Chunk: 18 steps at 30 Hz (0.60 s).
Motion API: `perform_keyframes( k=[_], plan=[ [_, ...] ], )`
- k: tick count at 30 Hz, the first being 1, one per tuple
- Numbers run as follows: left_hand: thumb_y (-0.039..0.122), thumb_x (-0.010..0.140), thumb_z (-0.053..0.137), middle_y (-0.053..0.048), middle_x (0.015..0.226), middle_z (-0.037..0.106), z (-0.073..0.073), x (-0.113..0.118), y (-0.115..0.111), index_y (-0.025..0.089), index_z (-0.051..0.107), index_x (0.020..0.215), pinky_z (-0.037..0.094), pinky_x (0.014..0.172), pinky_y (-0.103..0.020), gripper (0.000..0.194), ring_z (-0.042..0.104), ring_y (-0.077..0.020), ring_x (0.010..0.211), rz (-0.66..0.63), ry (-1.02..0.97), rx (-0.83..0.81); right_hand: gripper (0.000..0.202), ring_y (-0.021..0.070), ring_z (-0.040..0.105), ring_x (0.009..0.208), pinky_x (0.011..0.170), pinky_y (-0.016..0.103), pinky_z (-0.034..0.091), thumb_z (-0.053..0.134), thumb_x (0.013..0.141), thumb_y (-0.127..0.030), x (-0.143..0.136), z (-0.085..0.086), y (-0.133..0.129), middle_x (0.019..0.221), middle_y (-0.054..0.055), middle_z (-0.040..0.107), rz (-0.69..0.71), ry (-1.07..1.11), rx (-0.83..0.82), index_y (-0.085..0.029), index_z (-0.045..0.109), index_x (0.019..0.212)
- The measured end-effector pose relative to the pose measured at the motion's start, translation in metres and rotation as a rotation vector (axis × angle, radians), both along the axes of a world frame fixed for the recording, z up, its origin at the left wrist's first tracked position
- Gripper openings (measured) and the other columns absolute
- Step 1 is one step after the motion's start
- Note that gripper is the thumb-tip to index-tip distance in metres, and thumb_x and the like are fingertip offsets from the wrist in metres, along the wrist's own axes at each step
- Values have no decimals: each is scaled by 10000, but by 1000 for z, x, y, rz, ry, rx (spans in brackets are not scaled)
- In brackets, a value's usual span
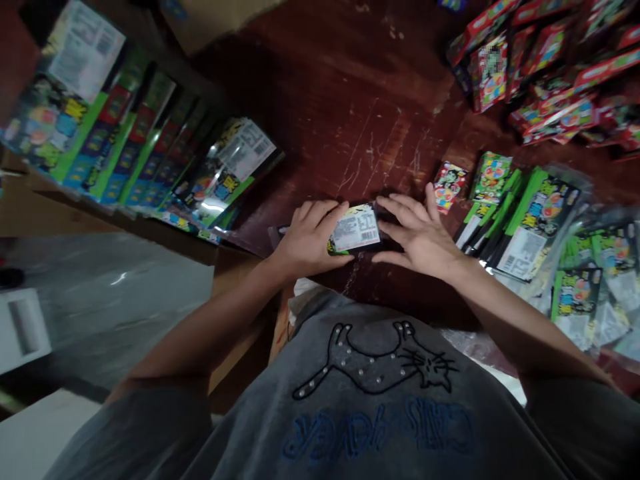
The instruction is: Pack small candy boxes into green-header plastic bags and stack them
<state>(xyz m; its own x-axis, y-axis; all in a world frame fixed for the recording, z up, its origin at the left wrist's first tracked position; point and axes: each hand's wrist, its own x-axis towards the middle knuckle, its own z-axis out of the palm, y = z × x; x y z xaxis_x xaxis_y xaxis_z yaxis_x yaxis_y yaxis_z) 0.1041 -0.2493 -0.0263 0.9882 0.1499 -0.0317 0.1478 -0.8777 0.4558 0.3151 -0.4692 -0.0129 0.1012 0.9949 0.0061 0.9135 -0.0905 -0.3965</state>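
Nearest the camera in the head view, a grey shirt [370,373] with a stitched cat outline is seen. Just beyond it, one labelled box [356,230] lies on the dark red table [360,140] between the hands. Its left end is pinched between the thumb and fingers of the left hand [313,239]. The right hand [417,237] is spread, palm down, with its fingertips at the box's right end; whether they touch it cannot be told.

Clear bags [607,313] are seen well to the right of the right hand, with green-and-black packs visible in or under the plastic. Cardboard [85,210] is seen left of the left hand, below a row of green-edged boxes [115,133]; whether the row is held inside it cannot be told. More cardboard [215,23] is placed beyond the left hand.

One small red packet [451,187] and one small green packet [493,177] are counted just beyond and right of the right hand. Nearer its wrist, several black-and-green packs [540,223] are lined up, overlapping. In the left row, at least five boxes are shown. Farther off, beyond the right hand, many red boxes [555,80] are heaped, too overlapped to be counted
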Motion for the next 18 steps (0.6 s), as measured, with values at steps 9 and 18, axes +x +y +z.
perform_keyframes(
  k=[9, 18],
  plan=[
    [560, 800, 871, -192, 1544, 580, 6, 8, -3, 178, 463, 1647, 396, 1179, -548, 1016, 541, -418, 1379, 24, 65, 27, 981, 463, 514, 1465, 1315, 806, -8, 556, 894, -905, 81, 10, -33, 1511, 197, 650, -172, 48, -39, -227, 544, 1603],
    [599, 748, 907, -192, 1491, 629, 2, 11, 7, 148, 403, 1667, 414, 1208, -562, 1141, 584, -405, 1338, -33, 35, -41, 755, 363, 560, 1407, 1347, 761, 44, 758, 919, -579, 49, -1, 6, 1508, 69, 680, 110, 171, -21, -282, 571, 1587]
  ],
)
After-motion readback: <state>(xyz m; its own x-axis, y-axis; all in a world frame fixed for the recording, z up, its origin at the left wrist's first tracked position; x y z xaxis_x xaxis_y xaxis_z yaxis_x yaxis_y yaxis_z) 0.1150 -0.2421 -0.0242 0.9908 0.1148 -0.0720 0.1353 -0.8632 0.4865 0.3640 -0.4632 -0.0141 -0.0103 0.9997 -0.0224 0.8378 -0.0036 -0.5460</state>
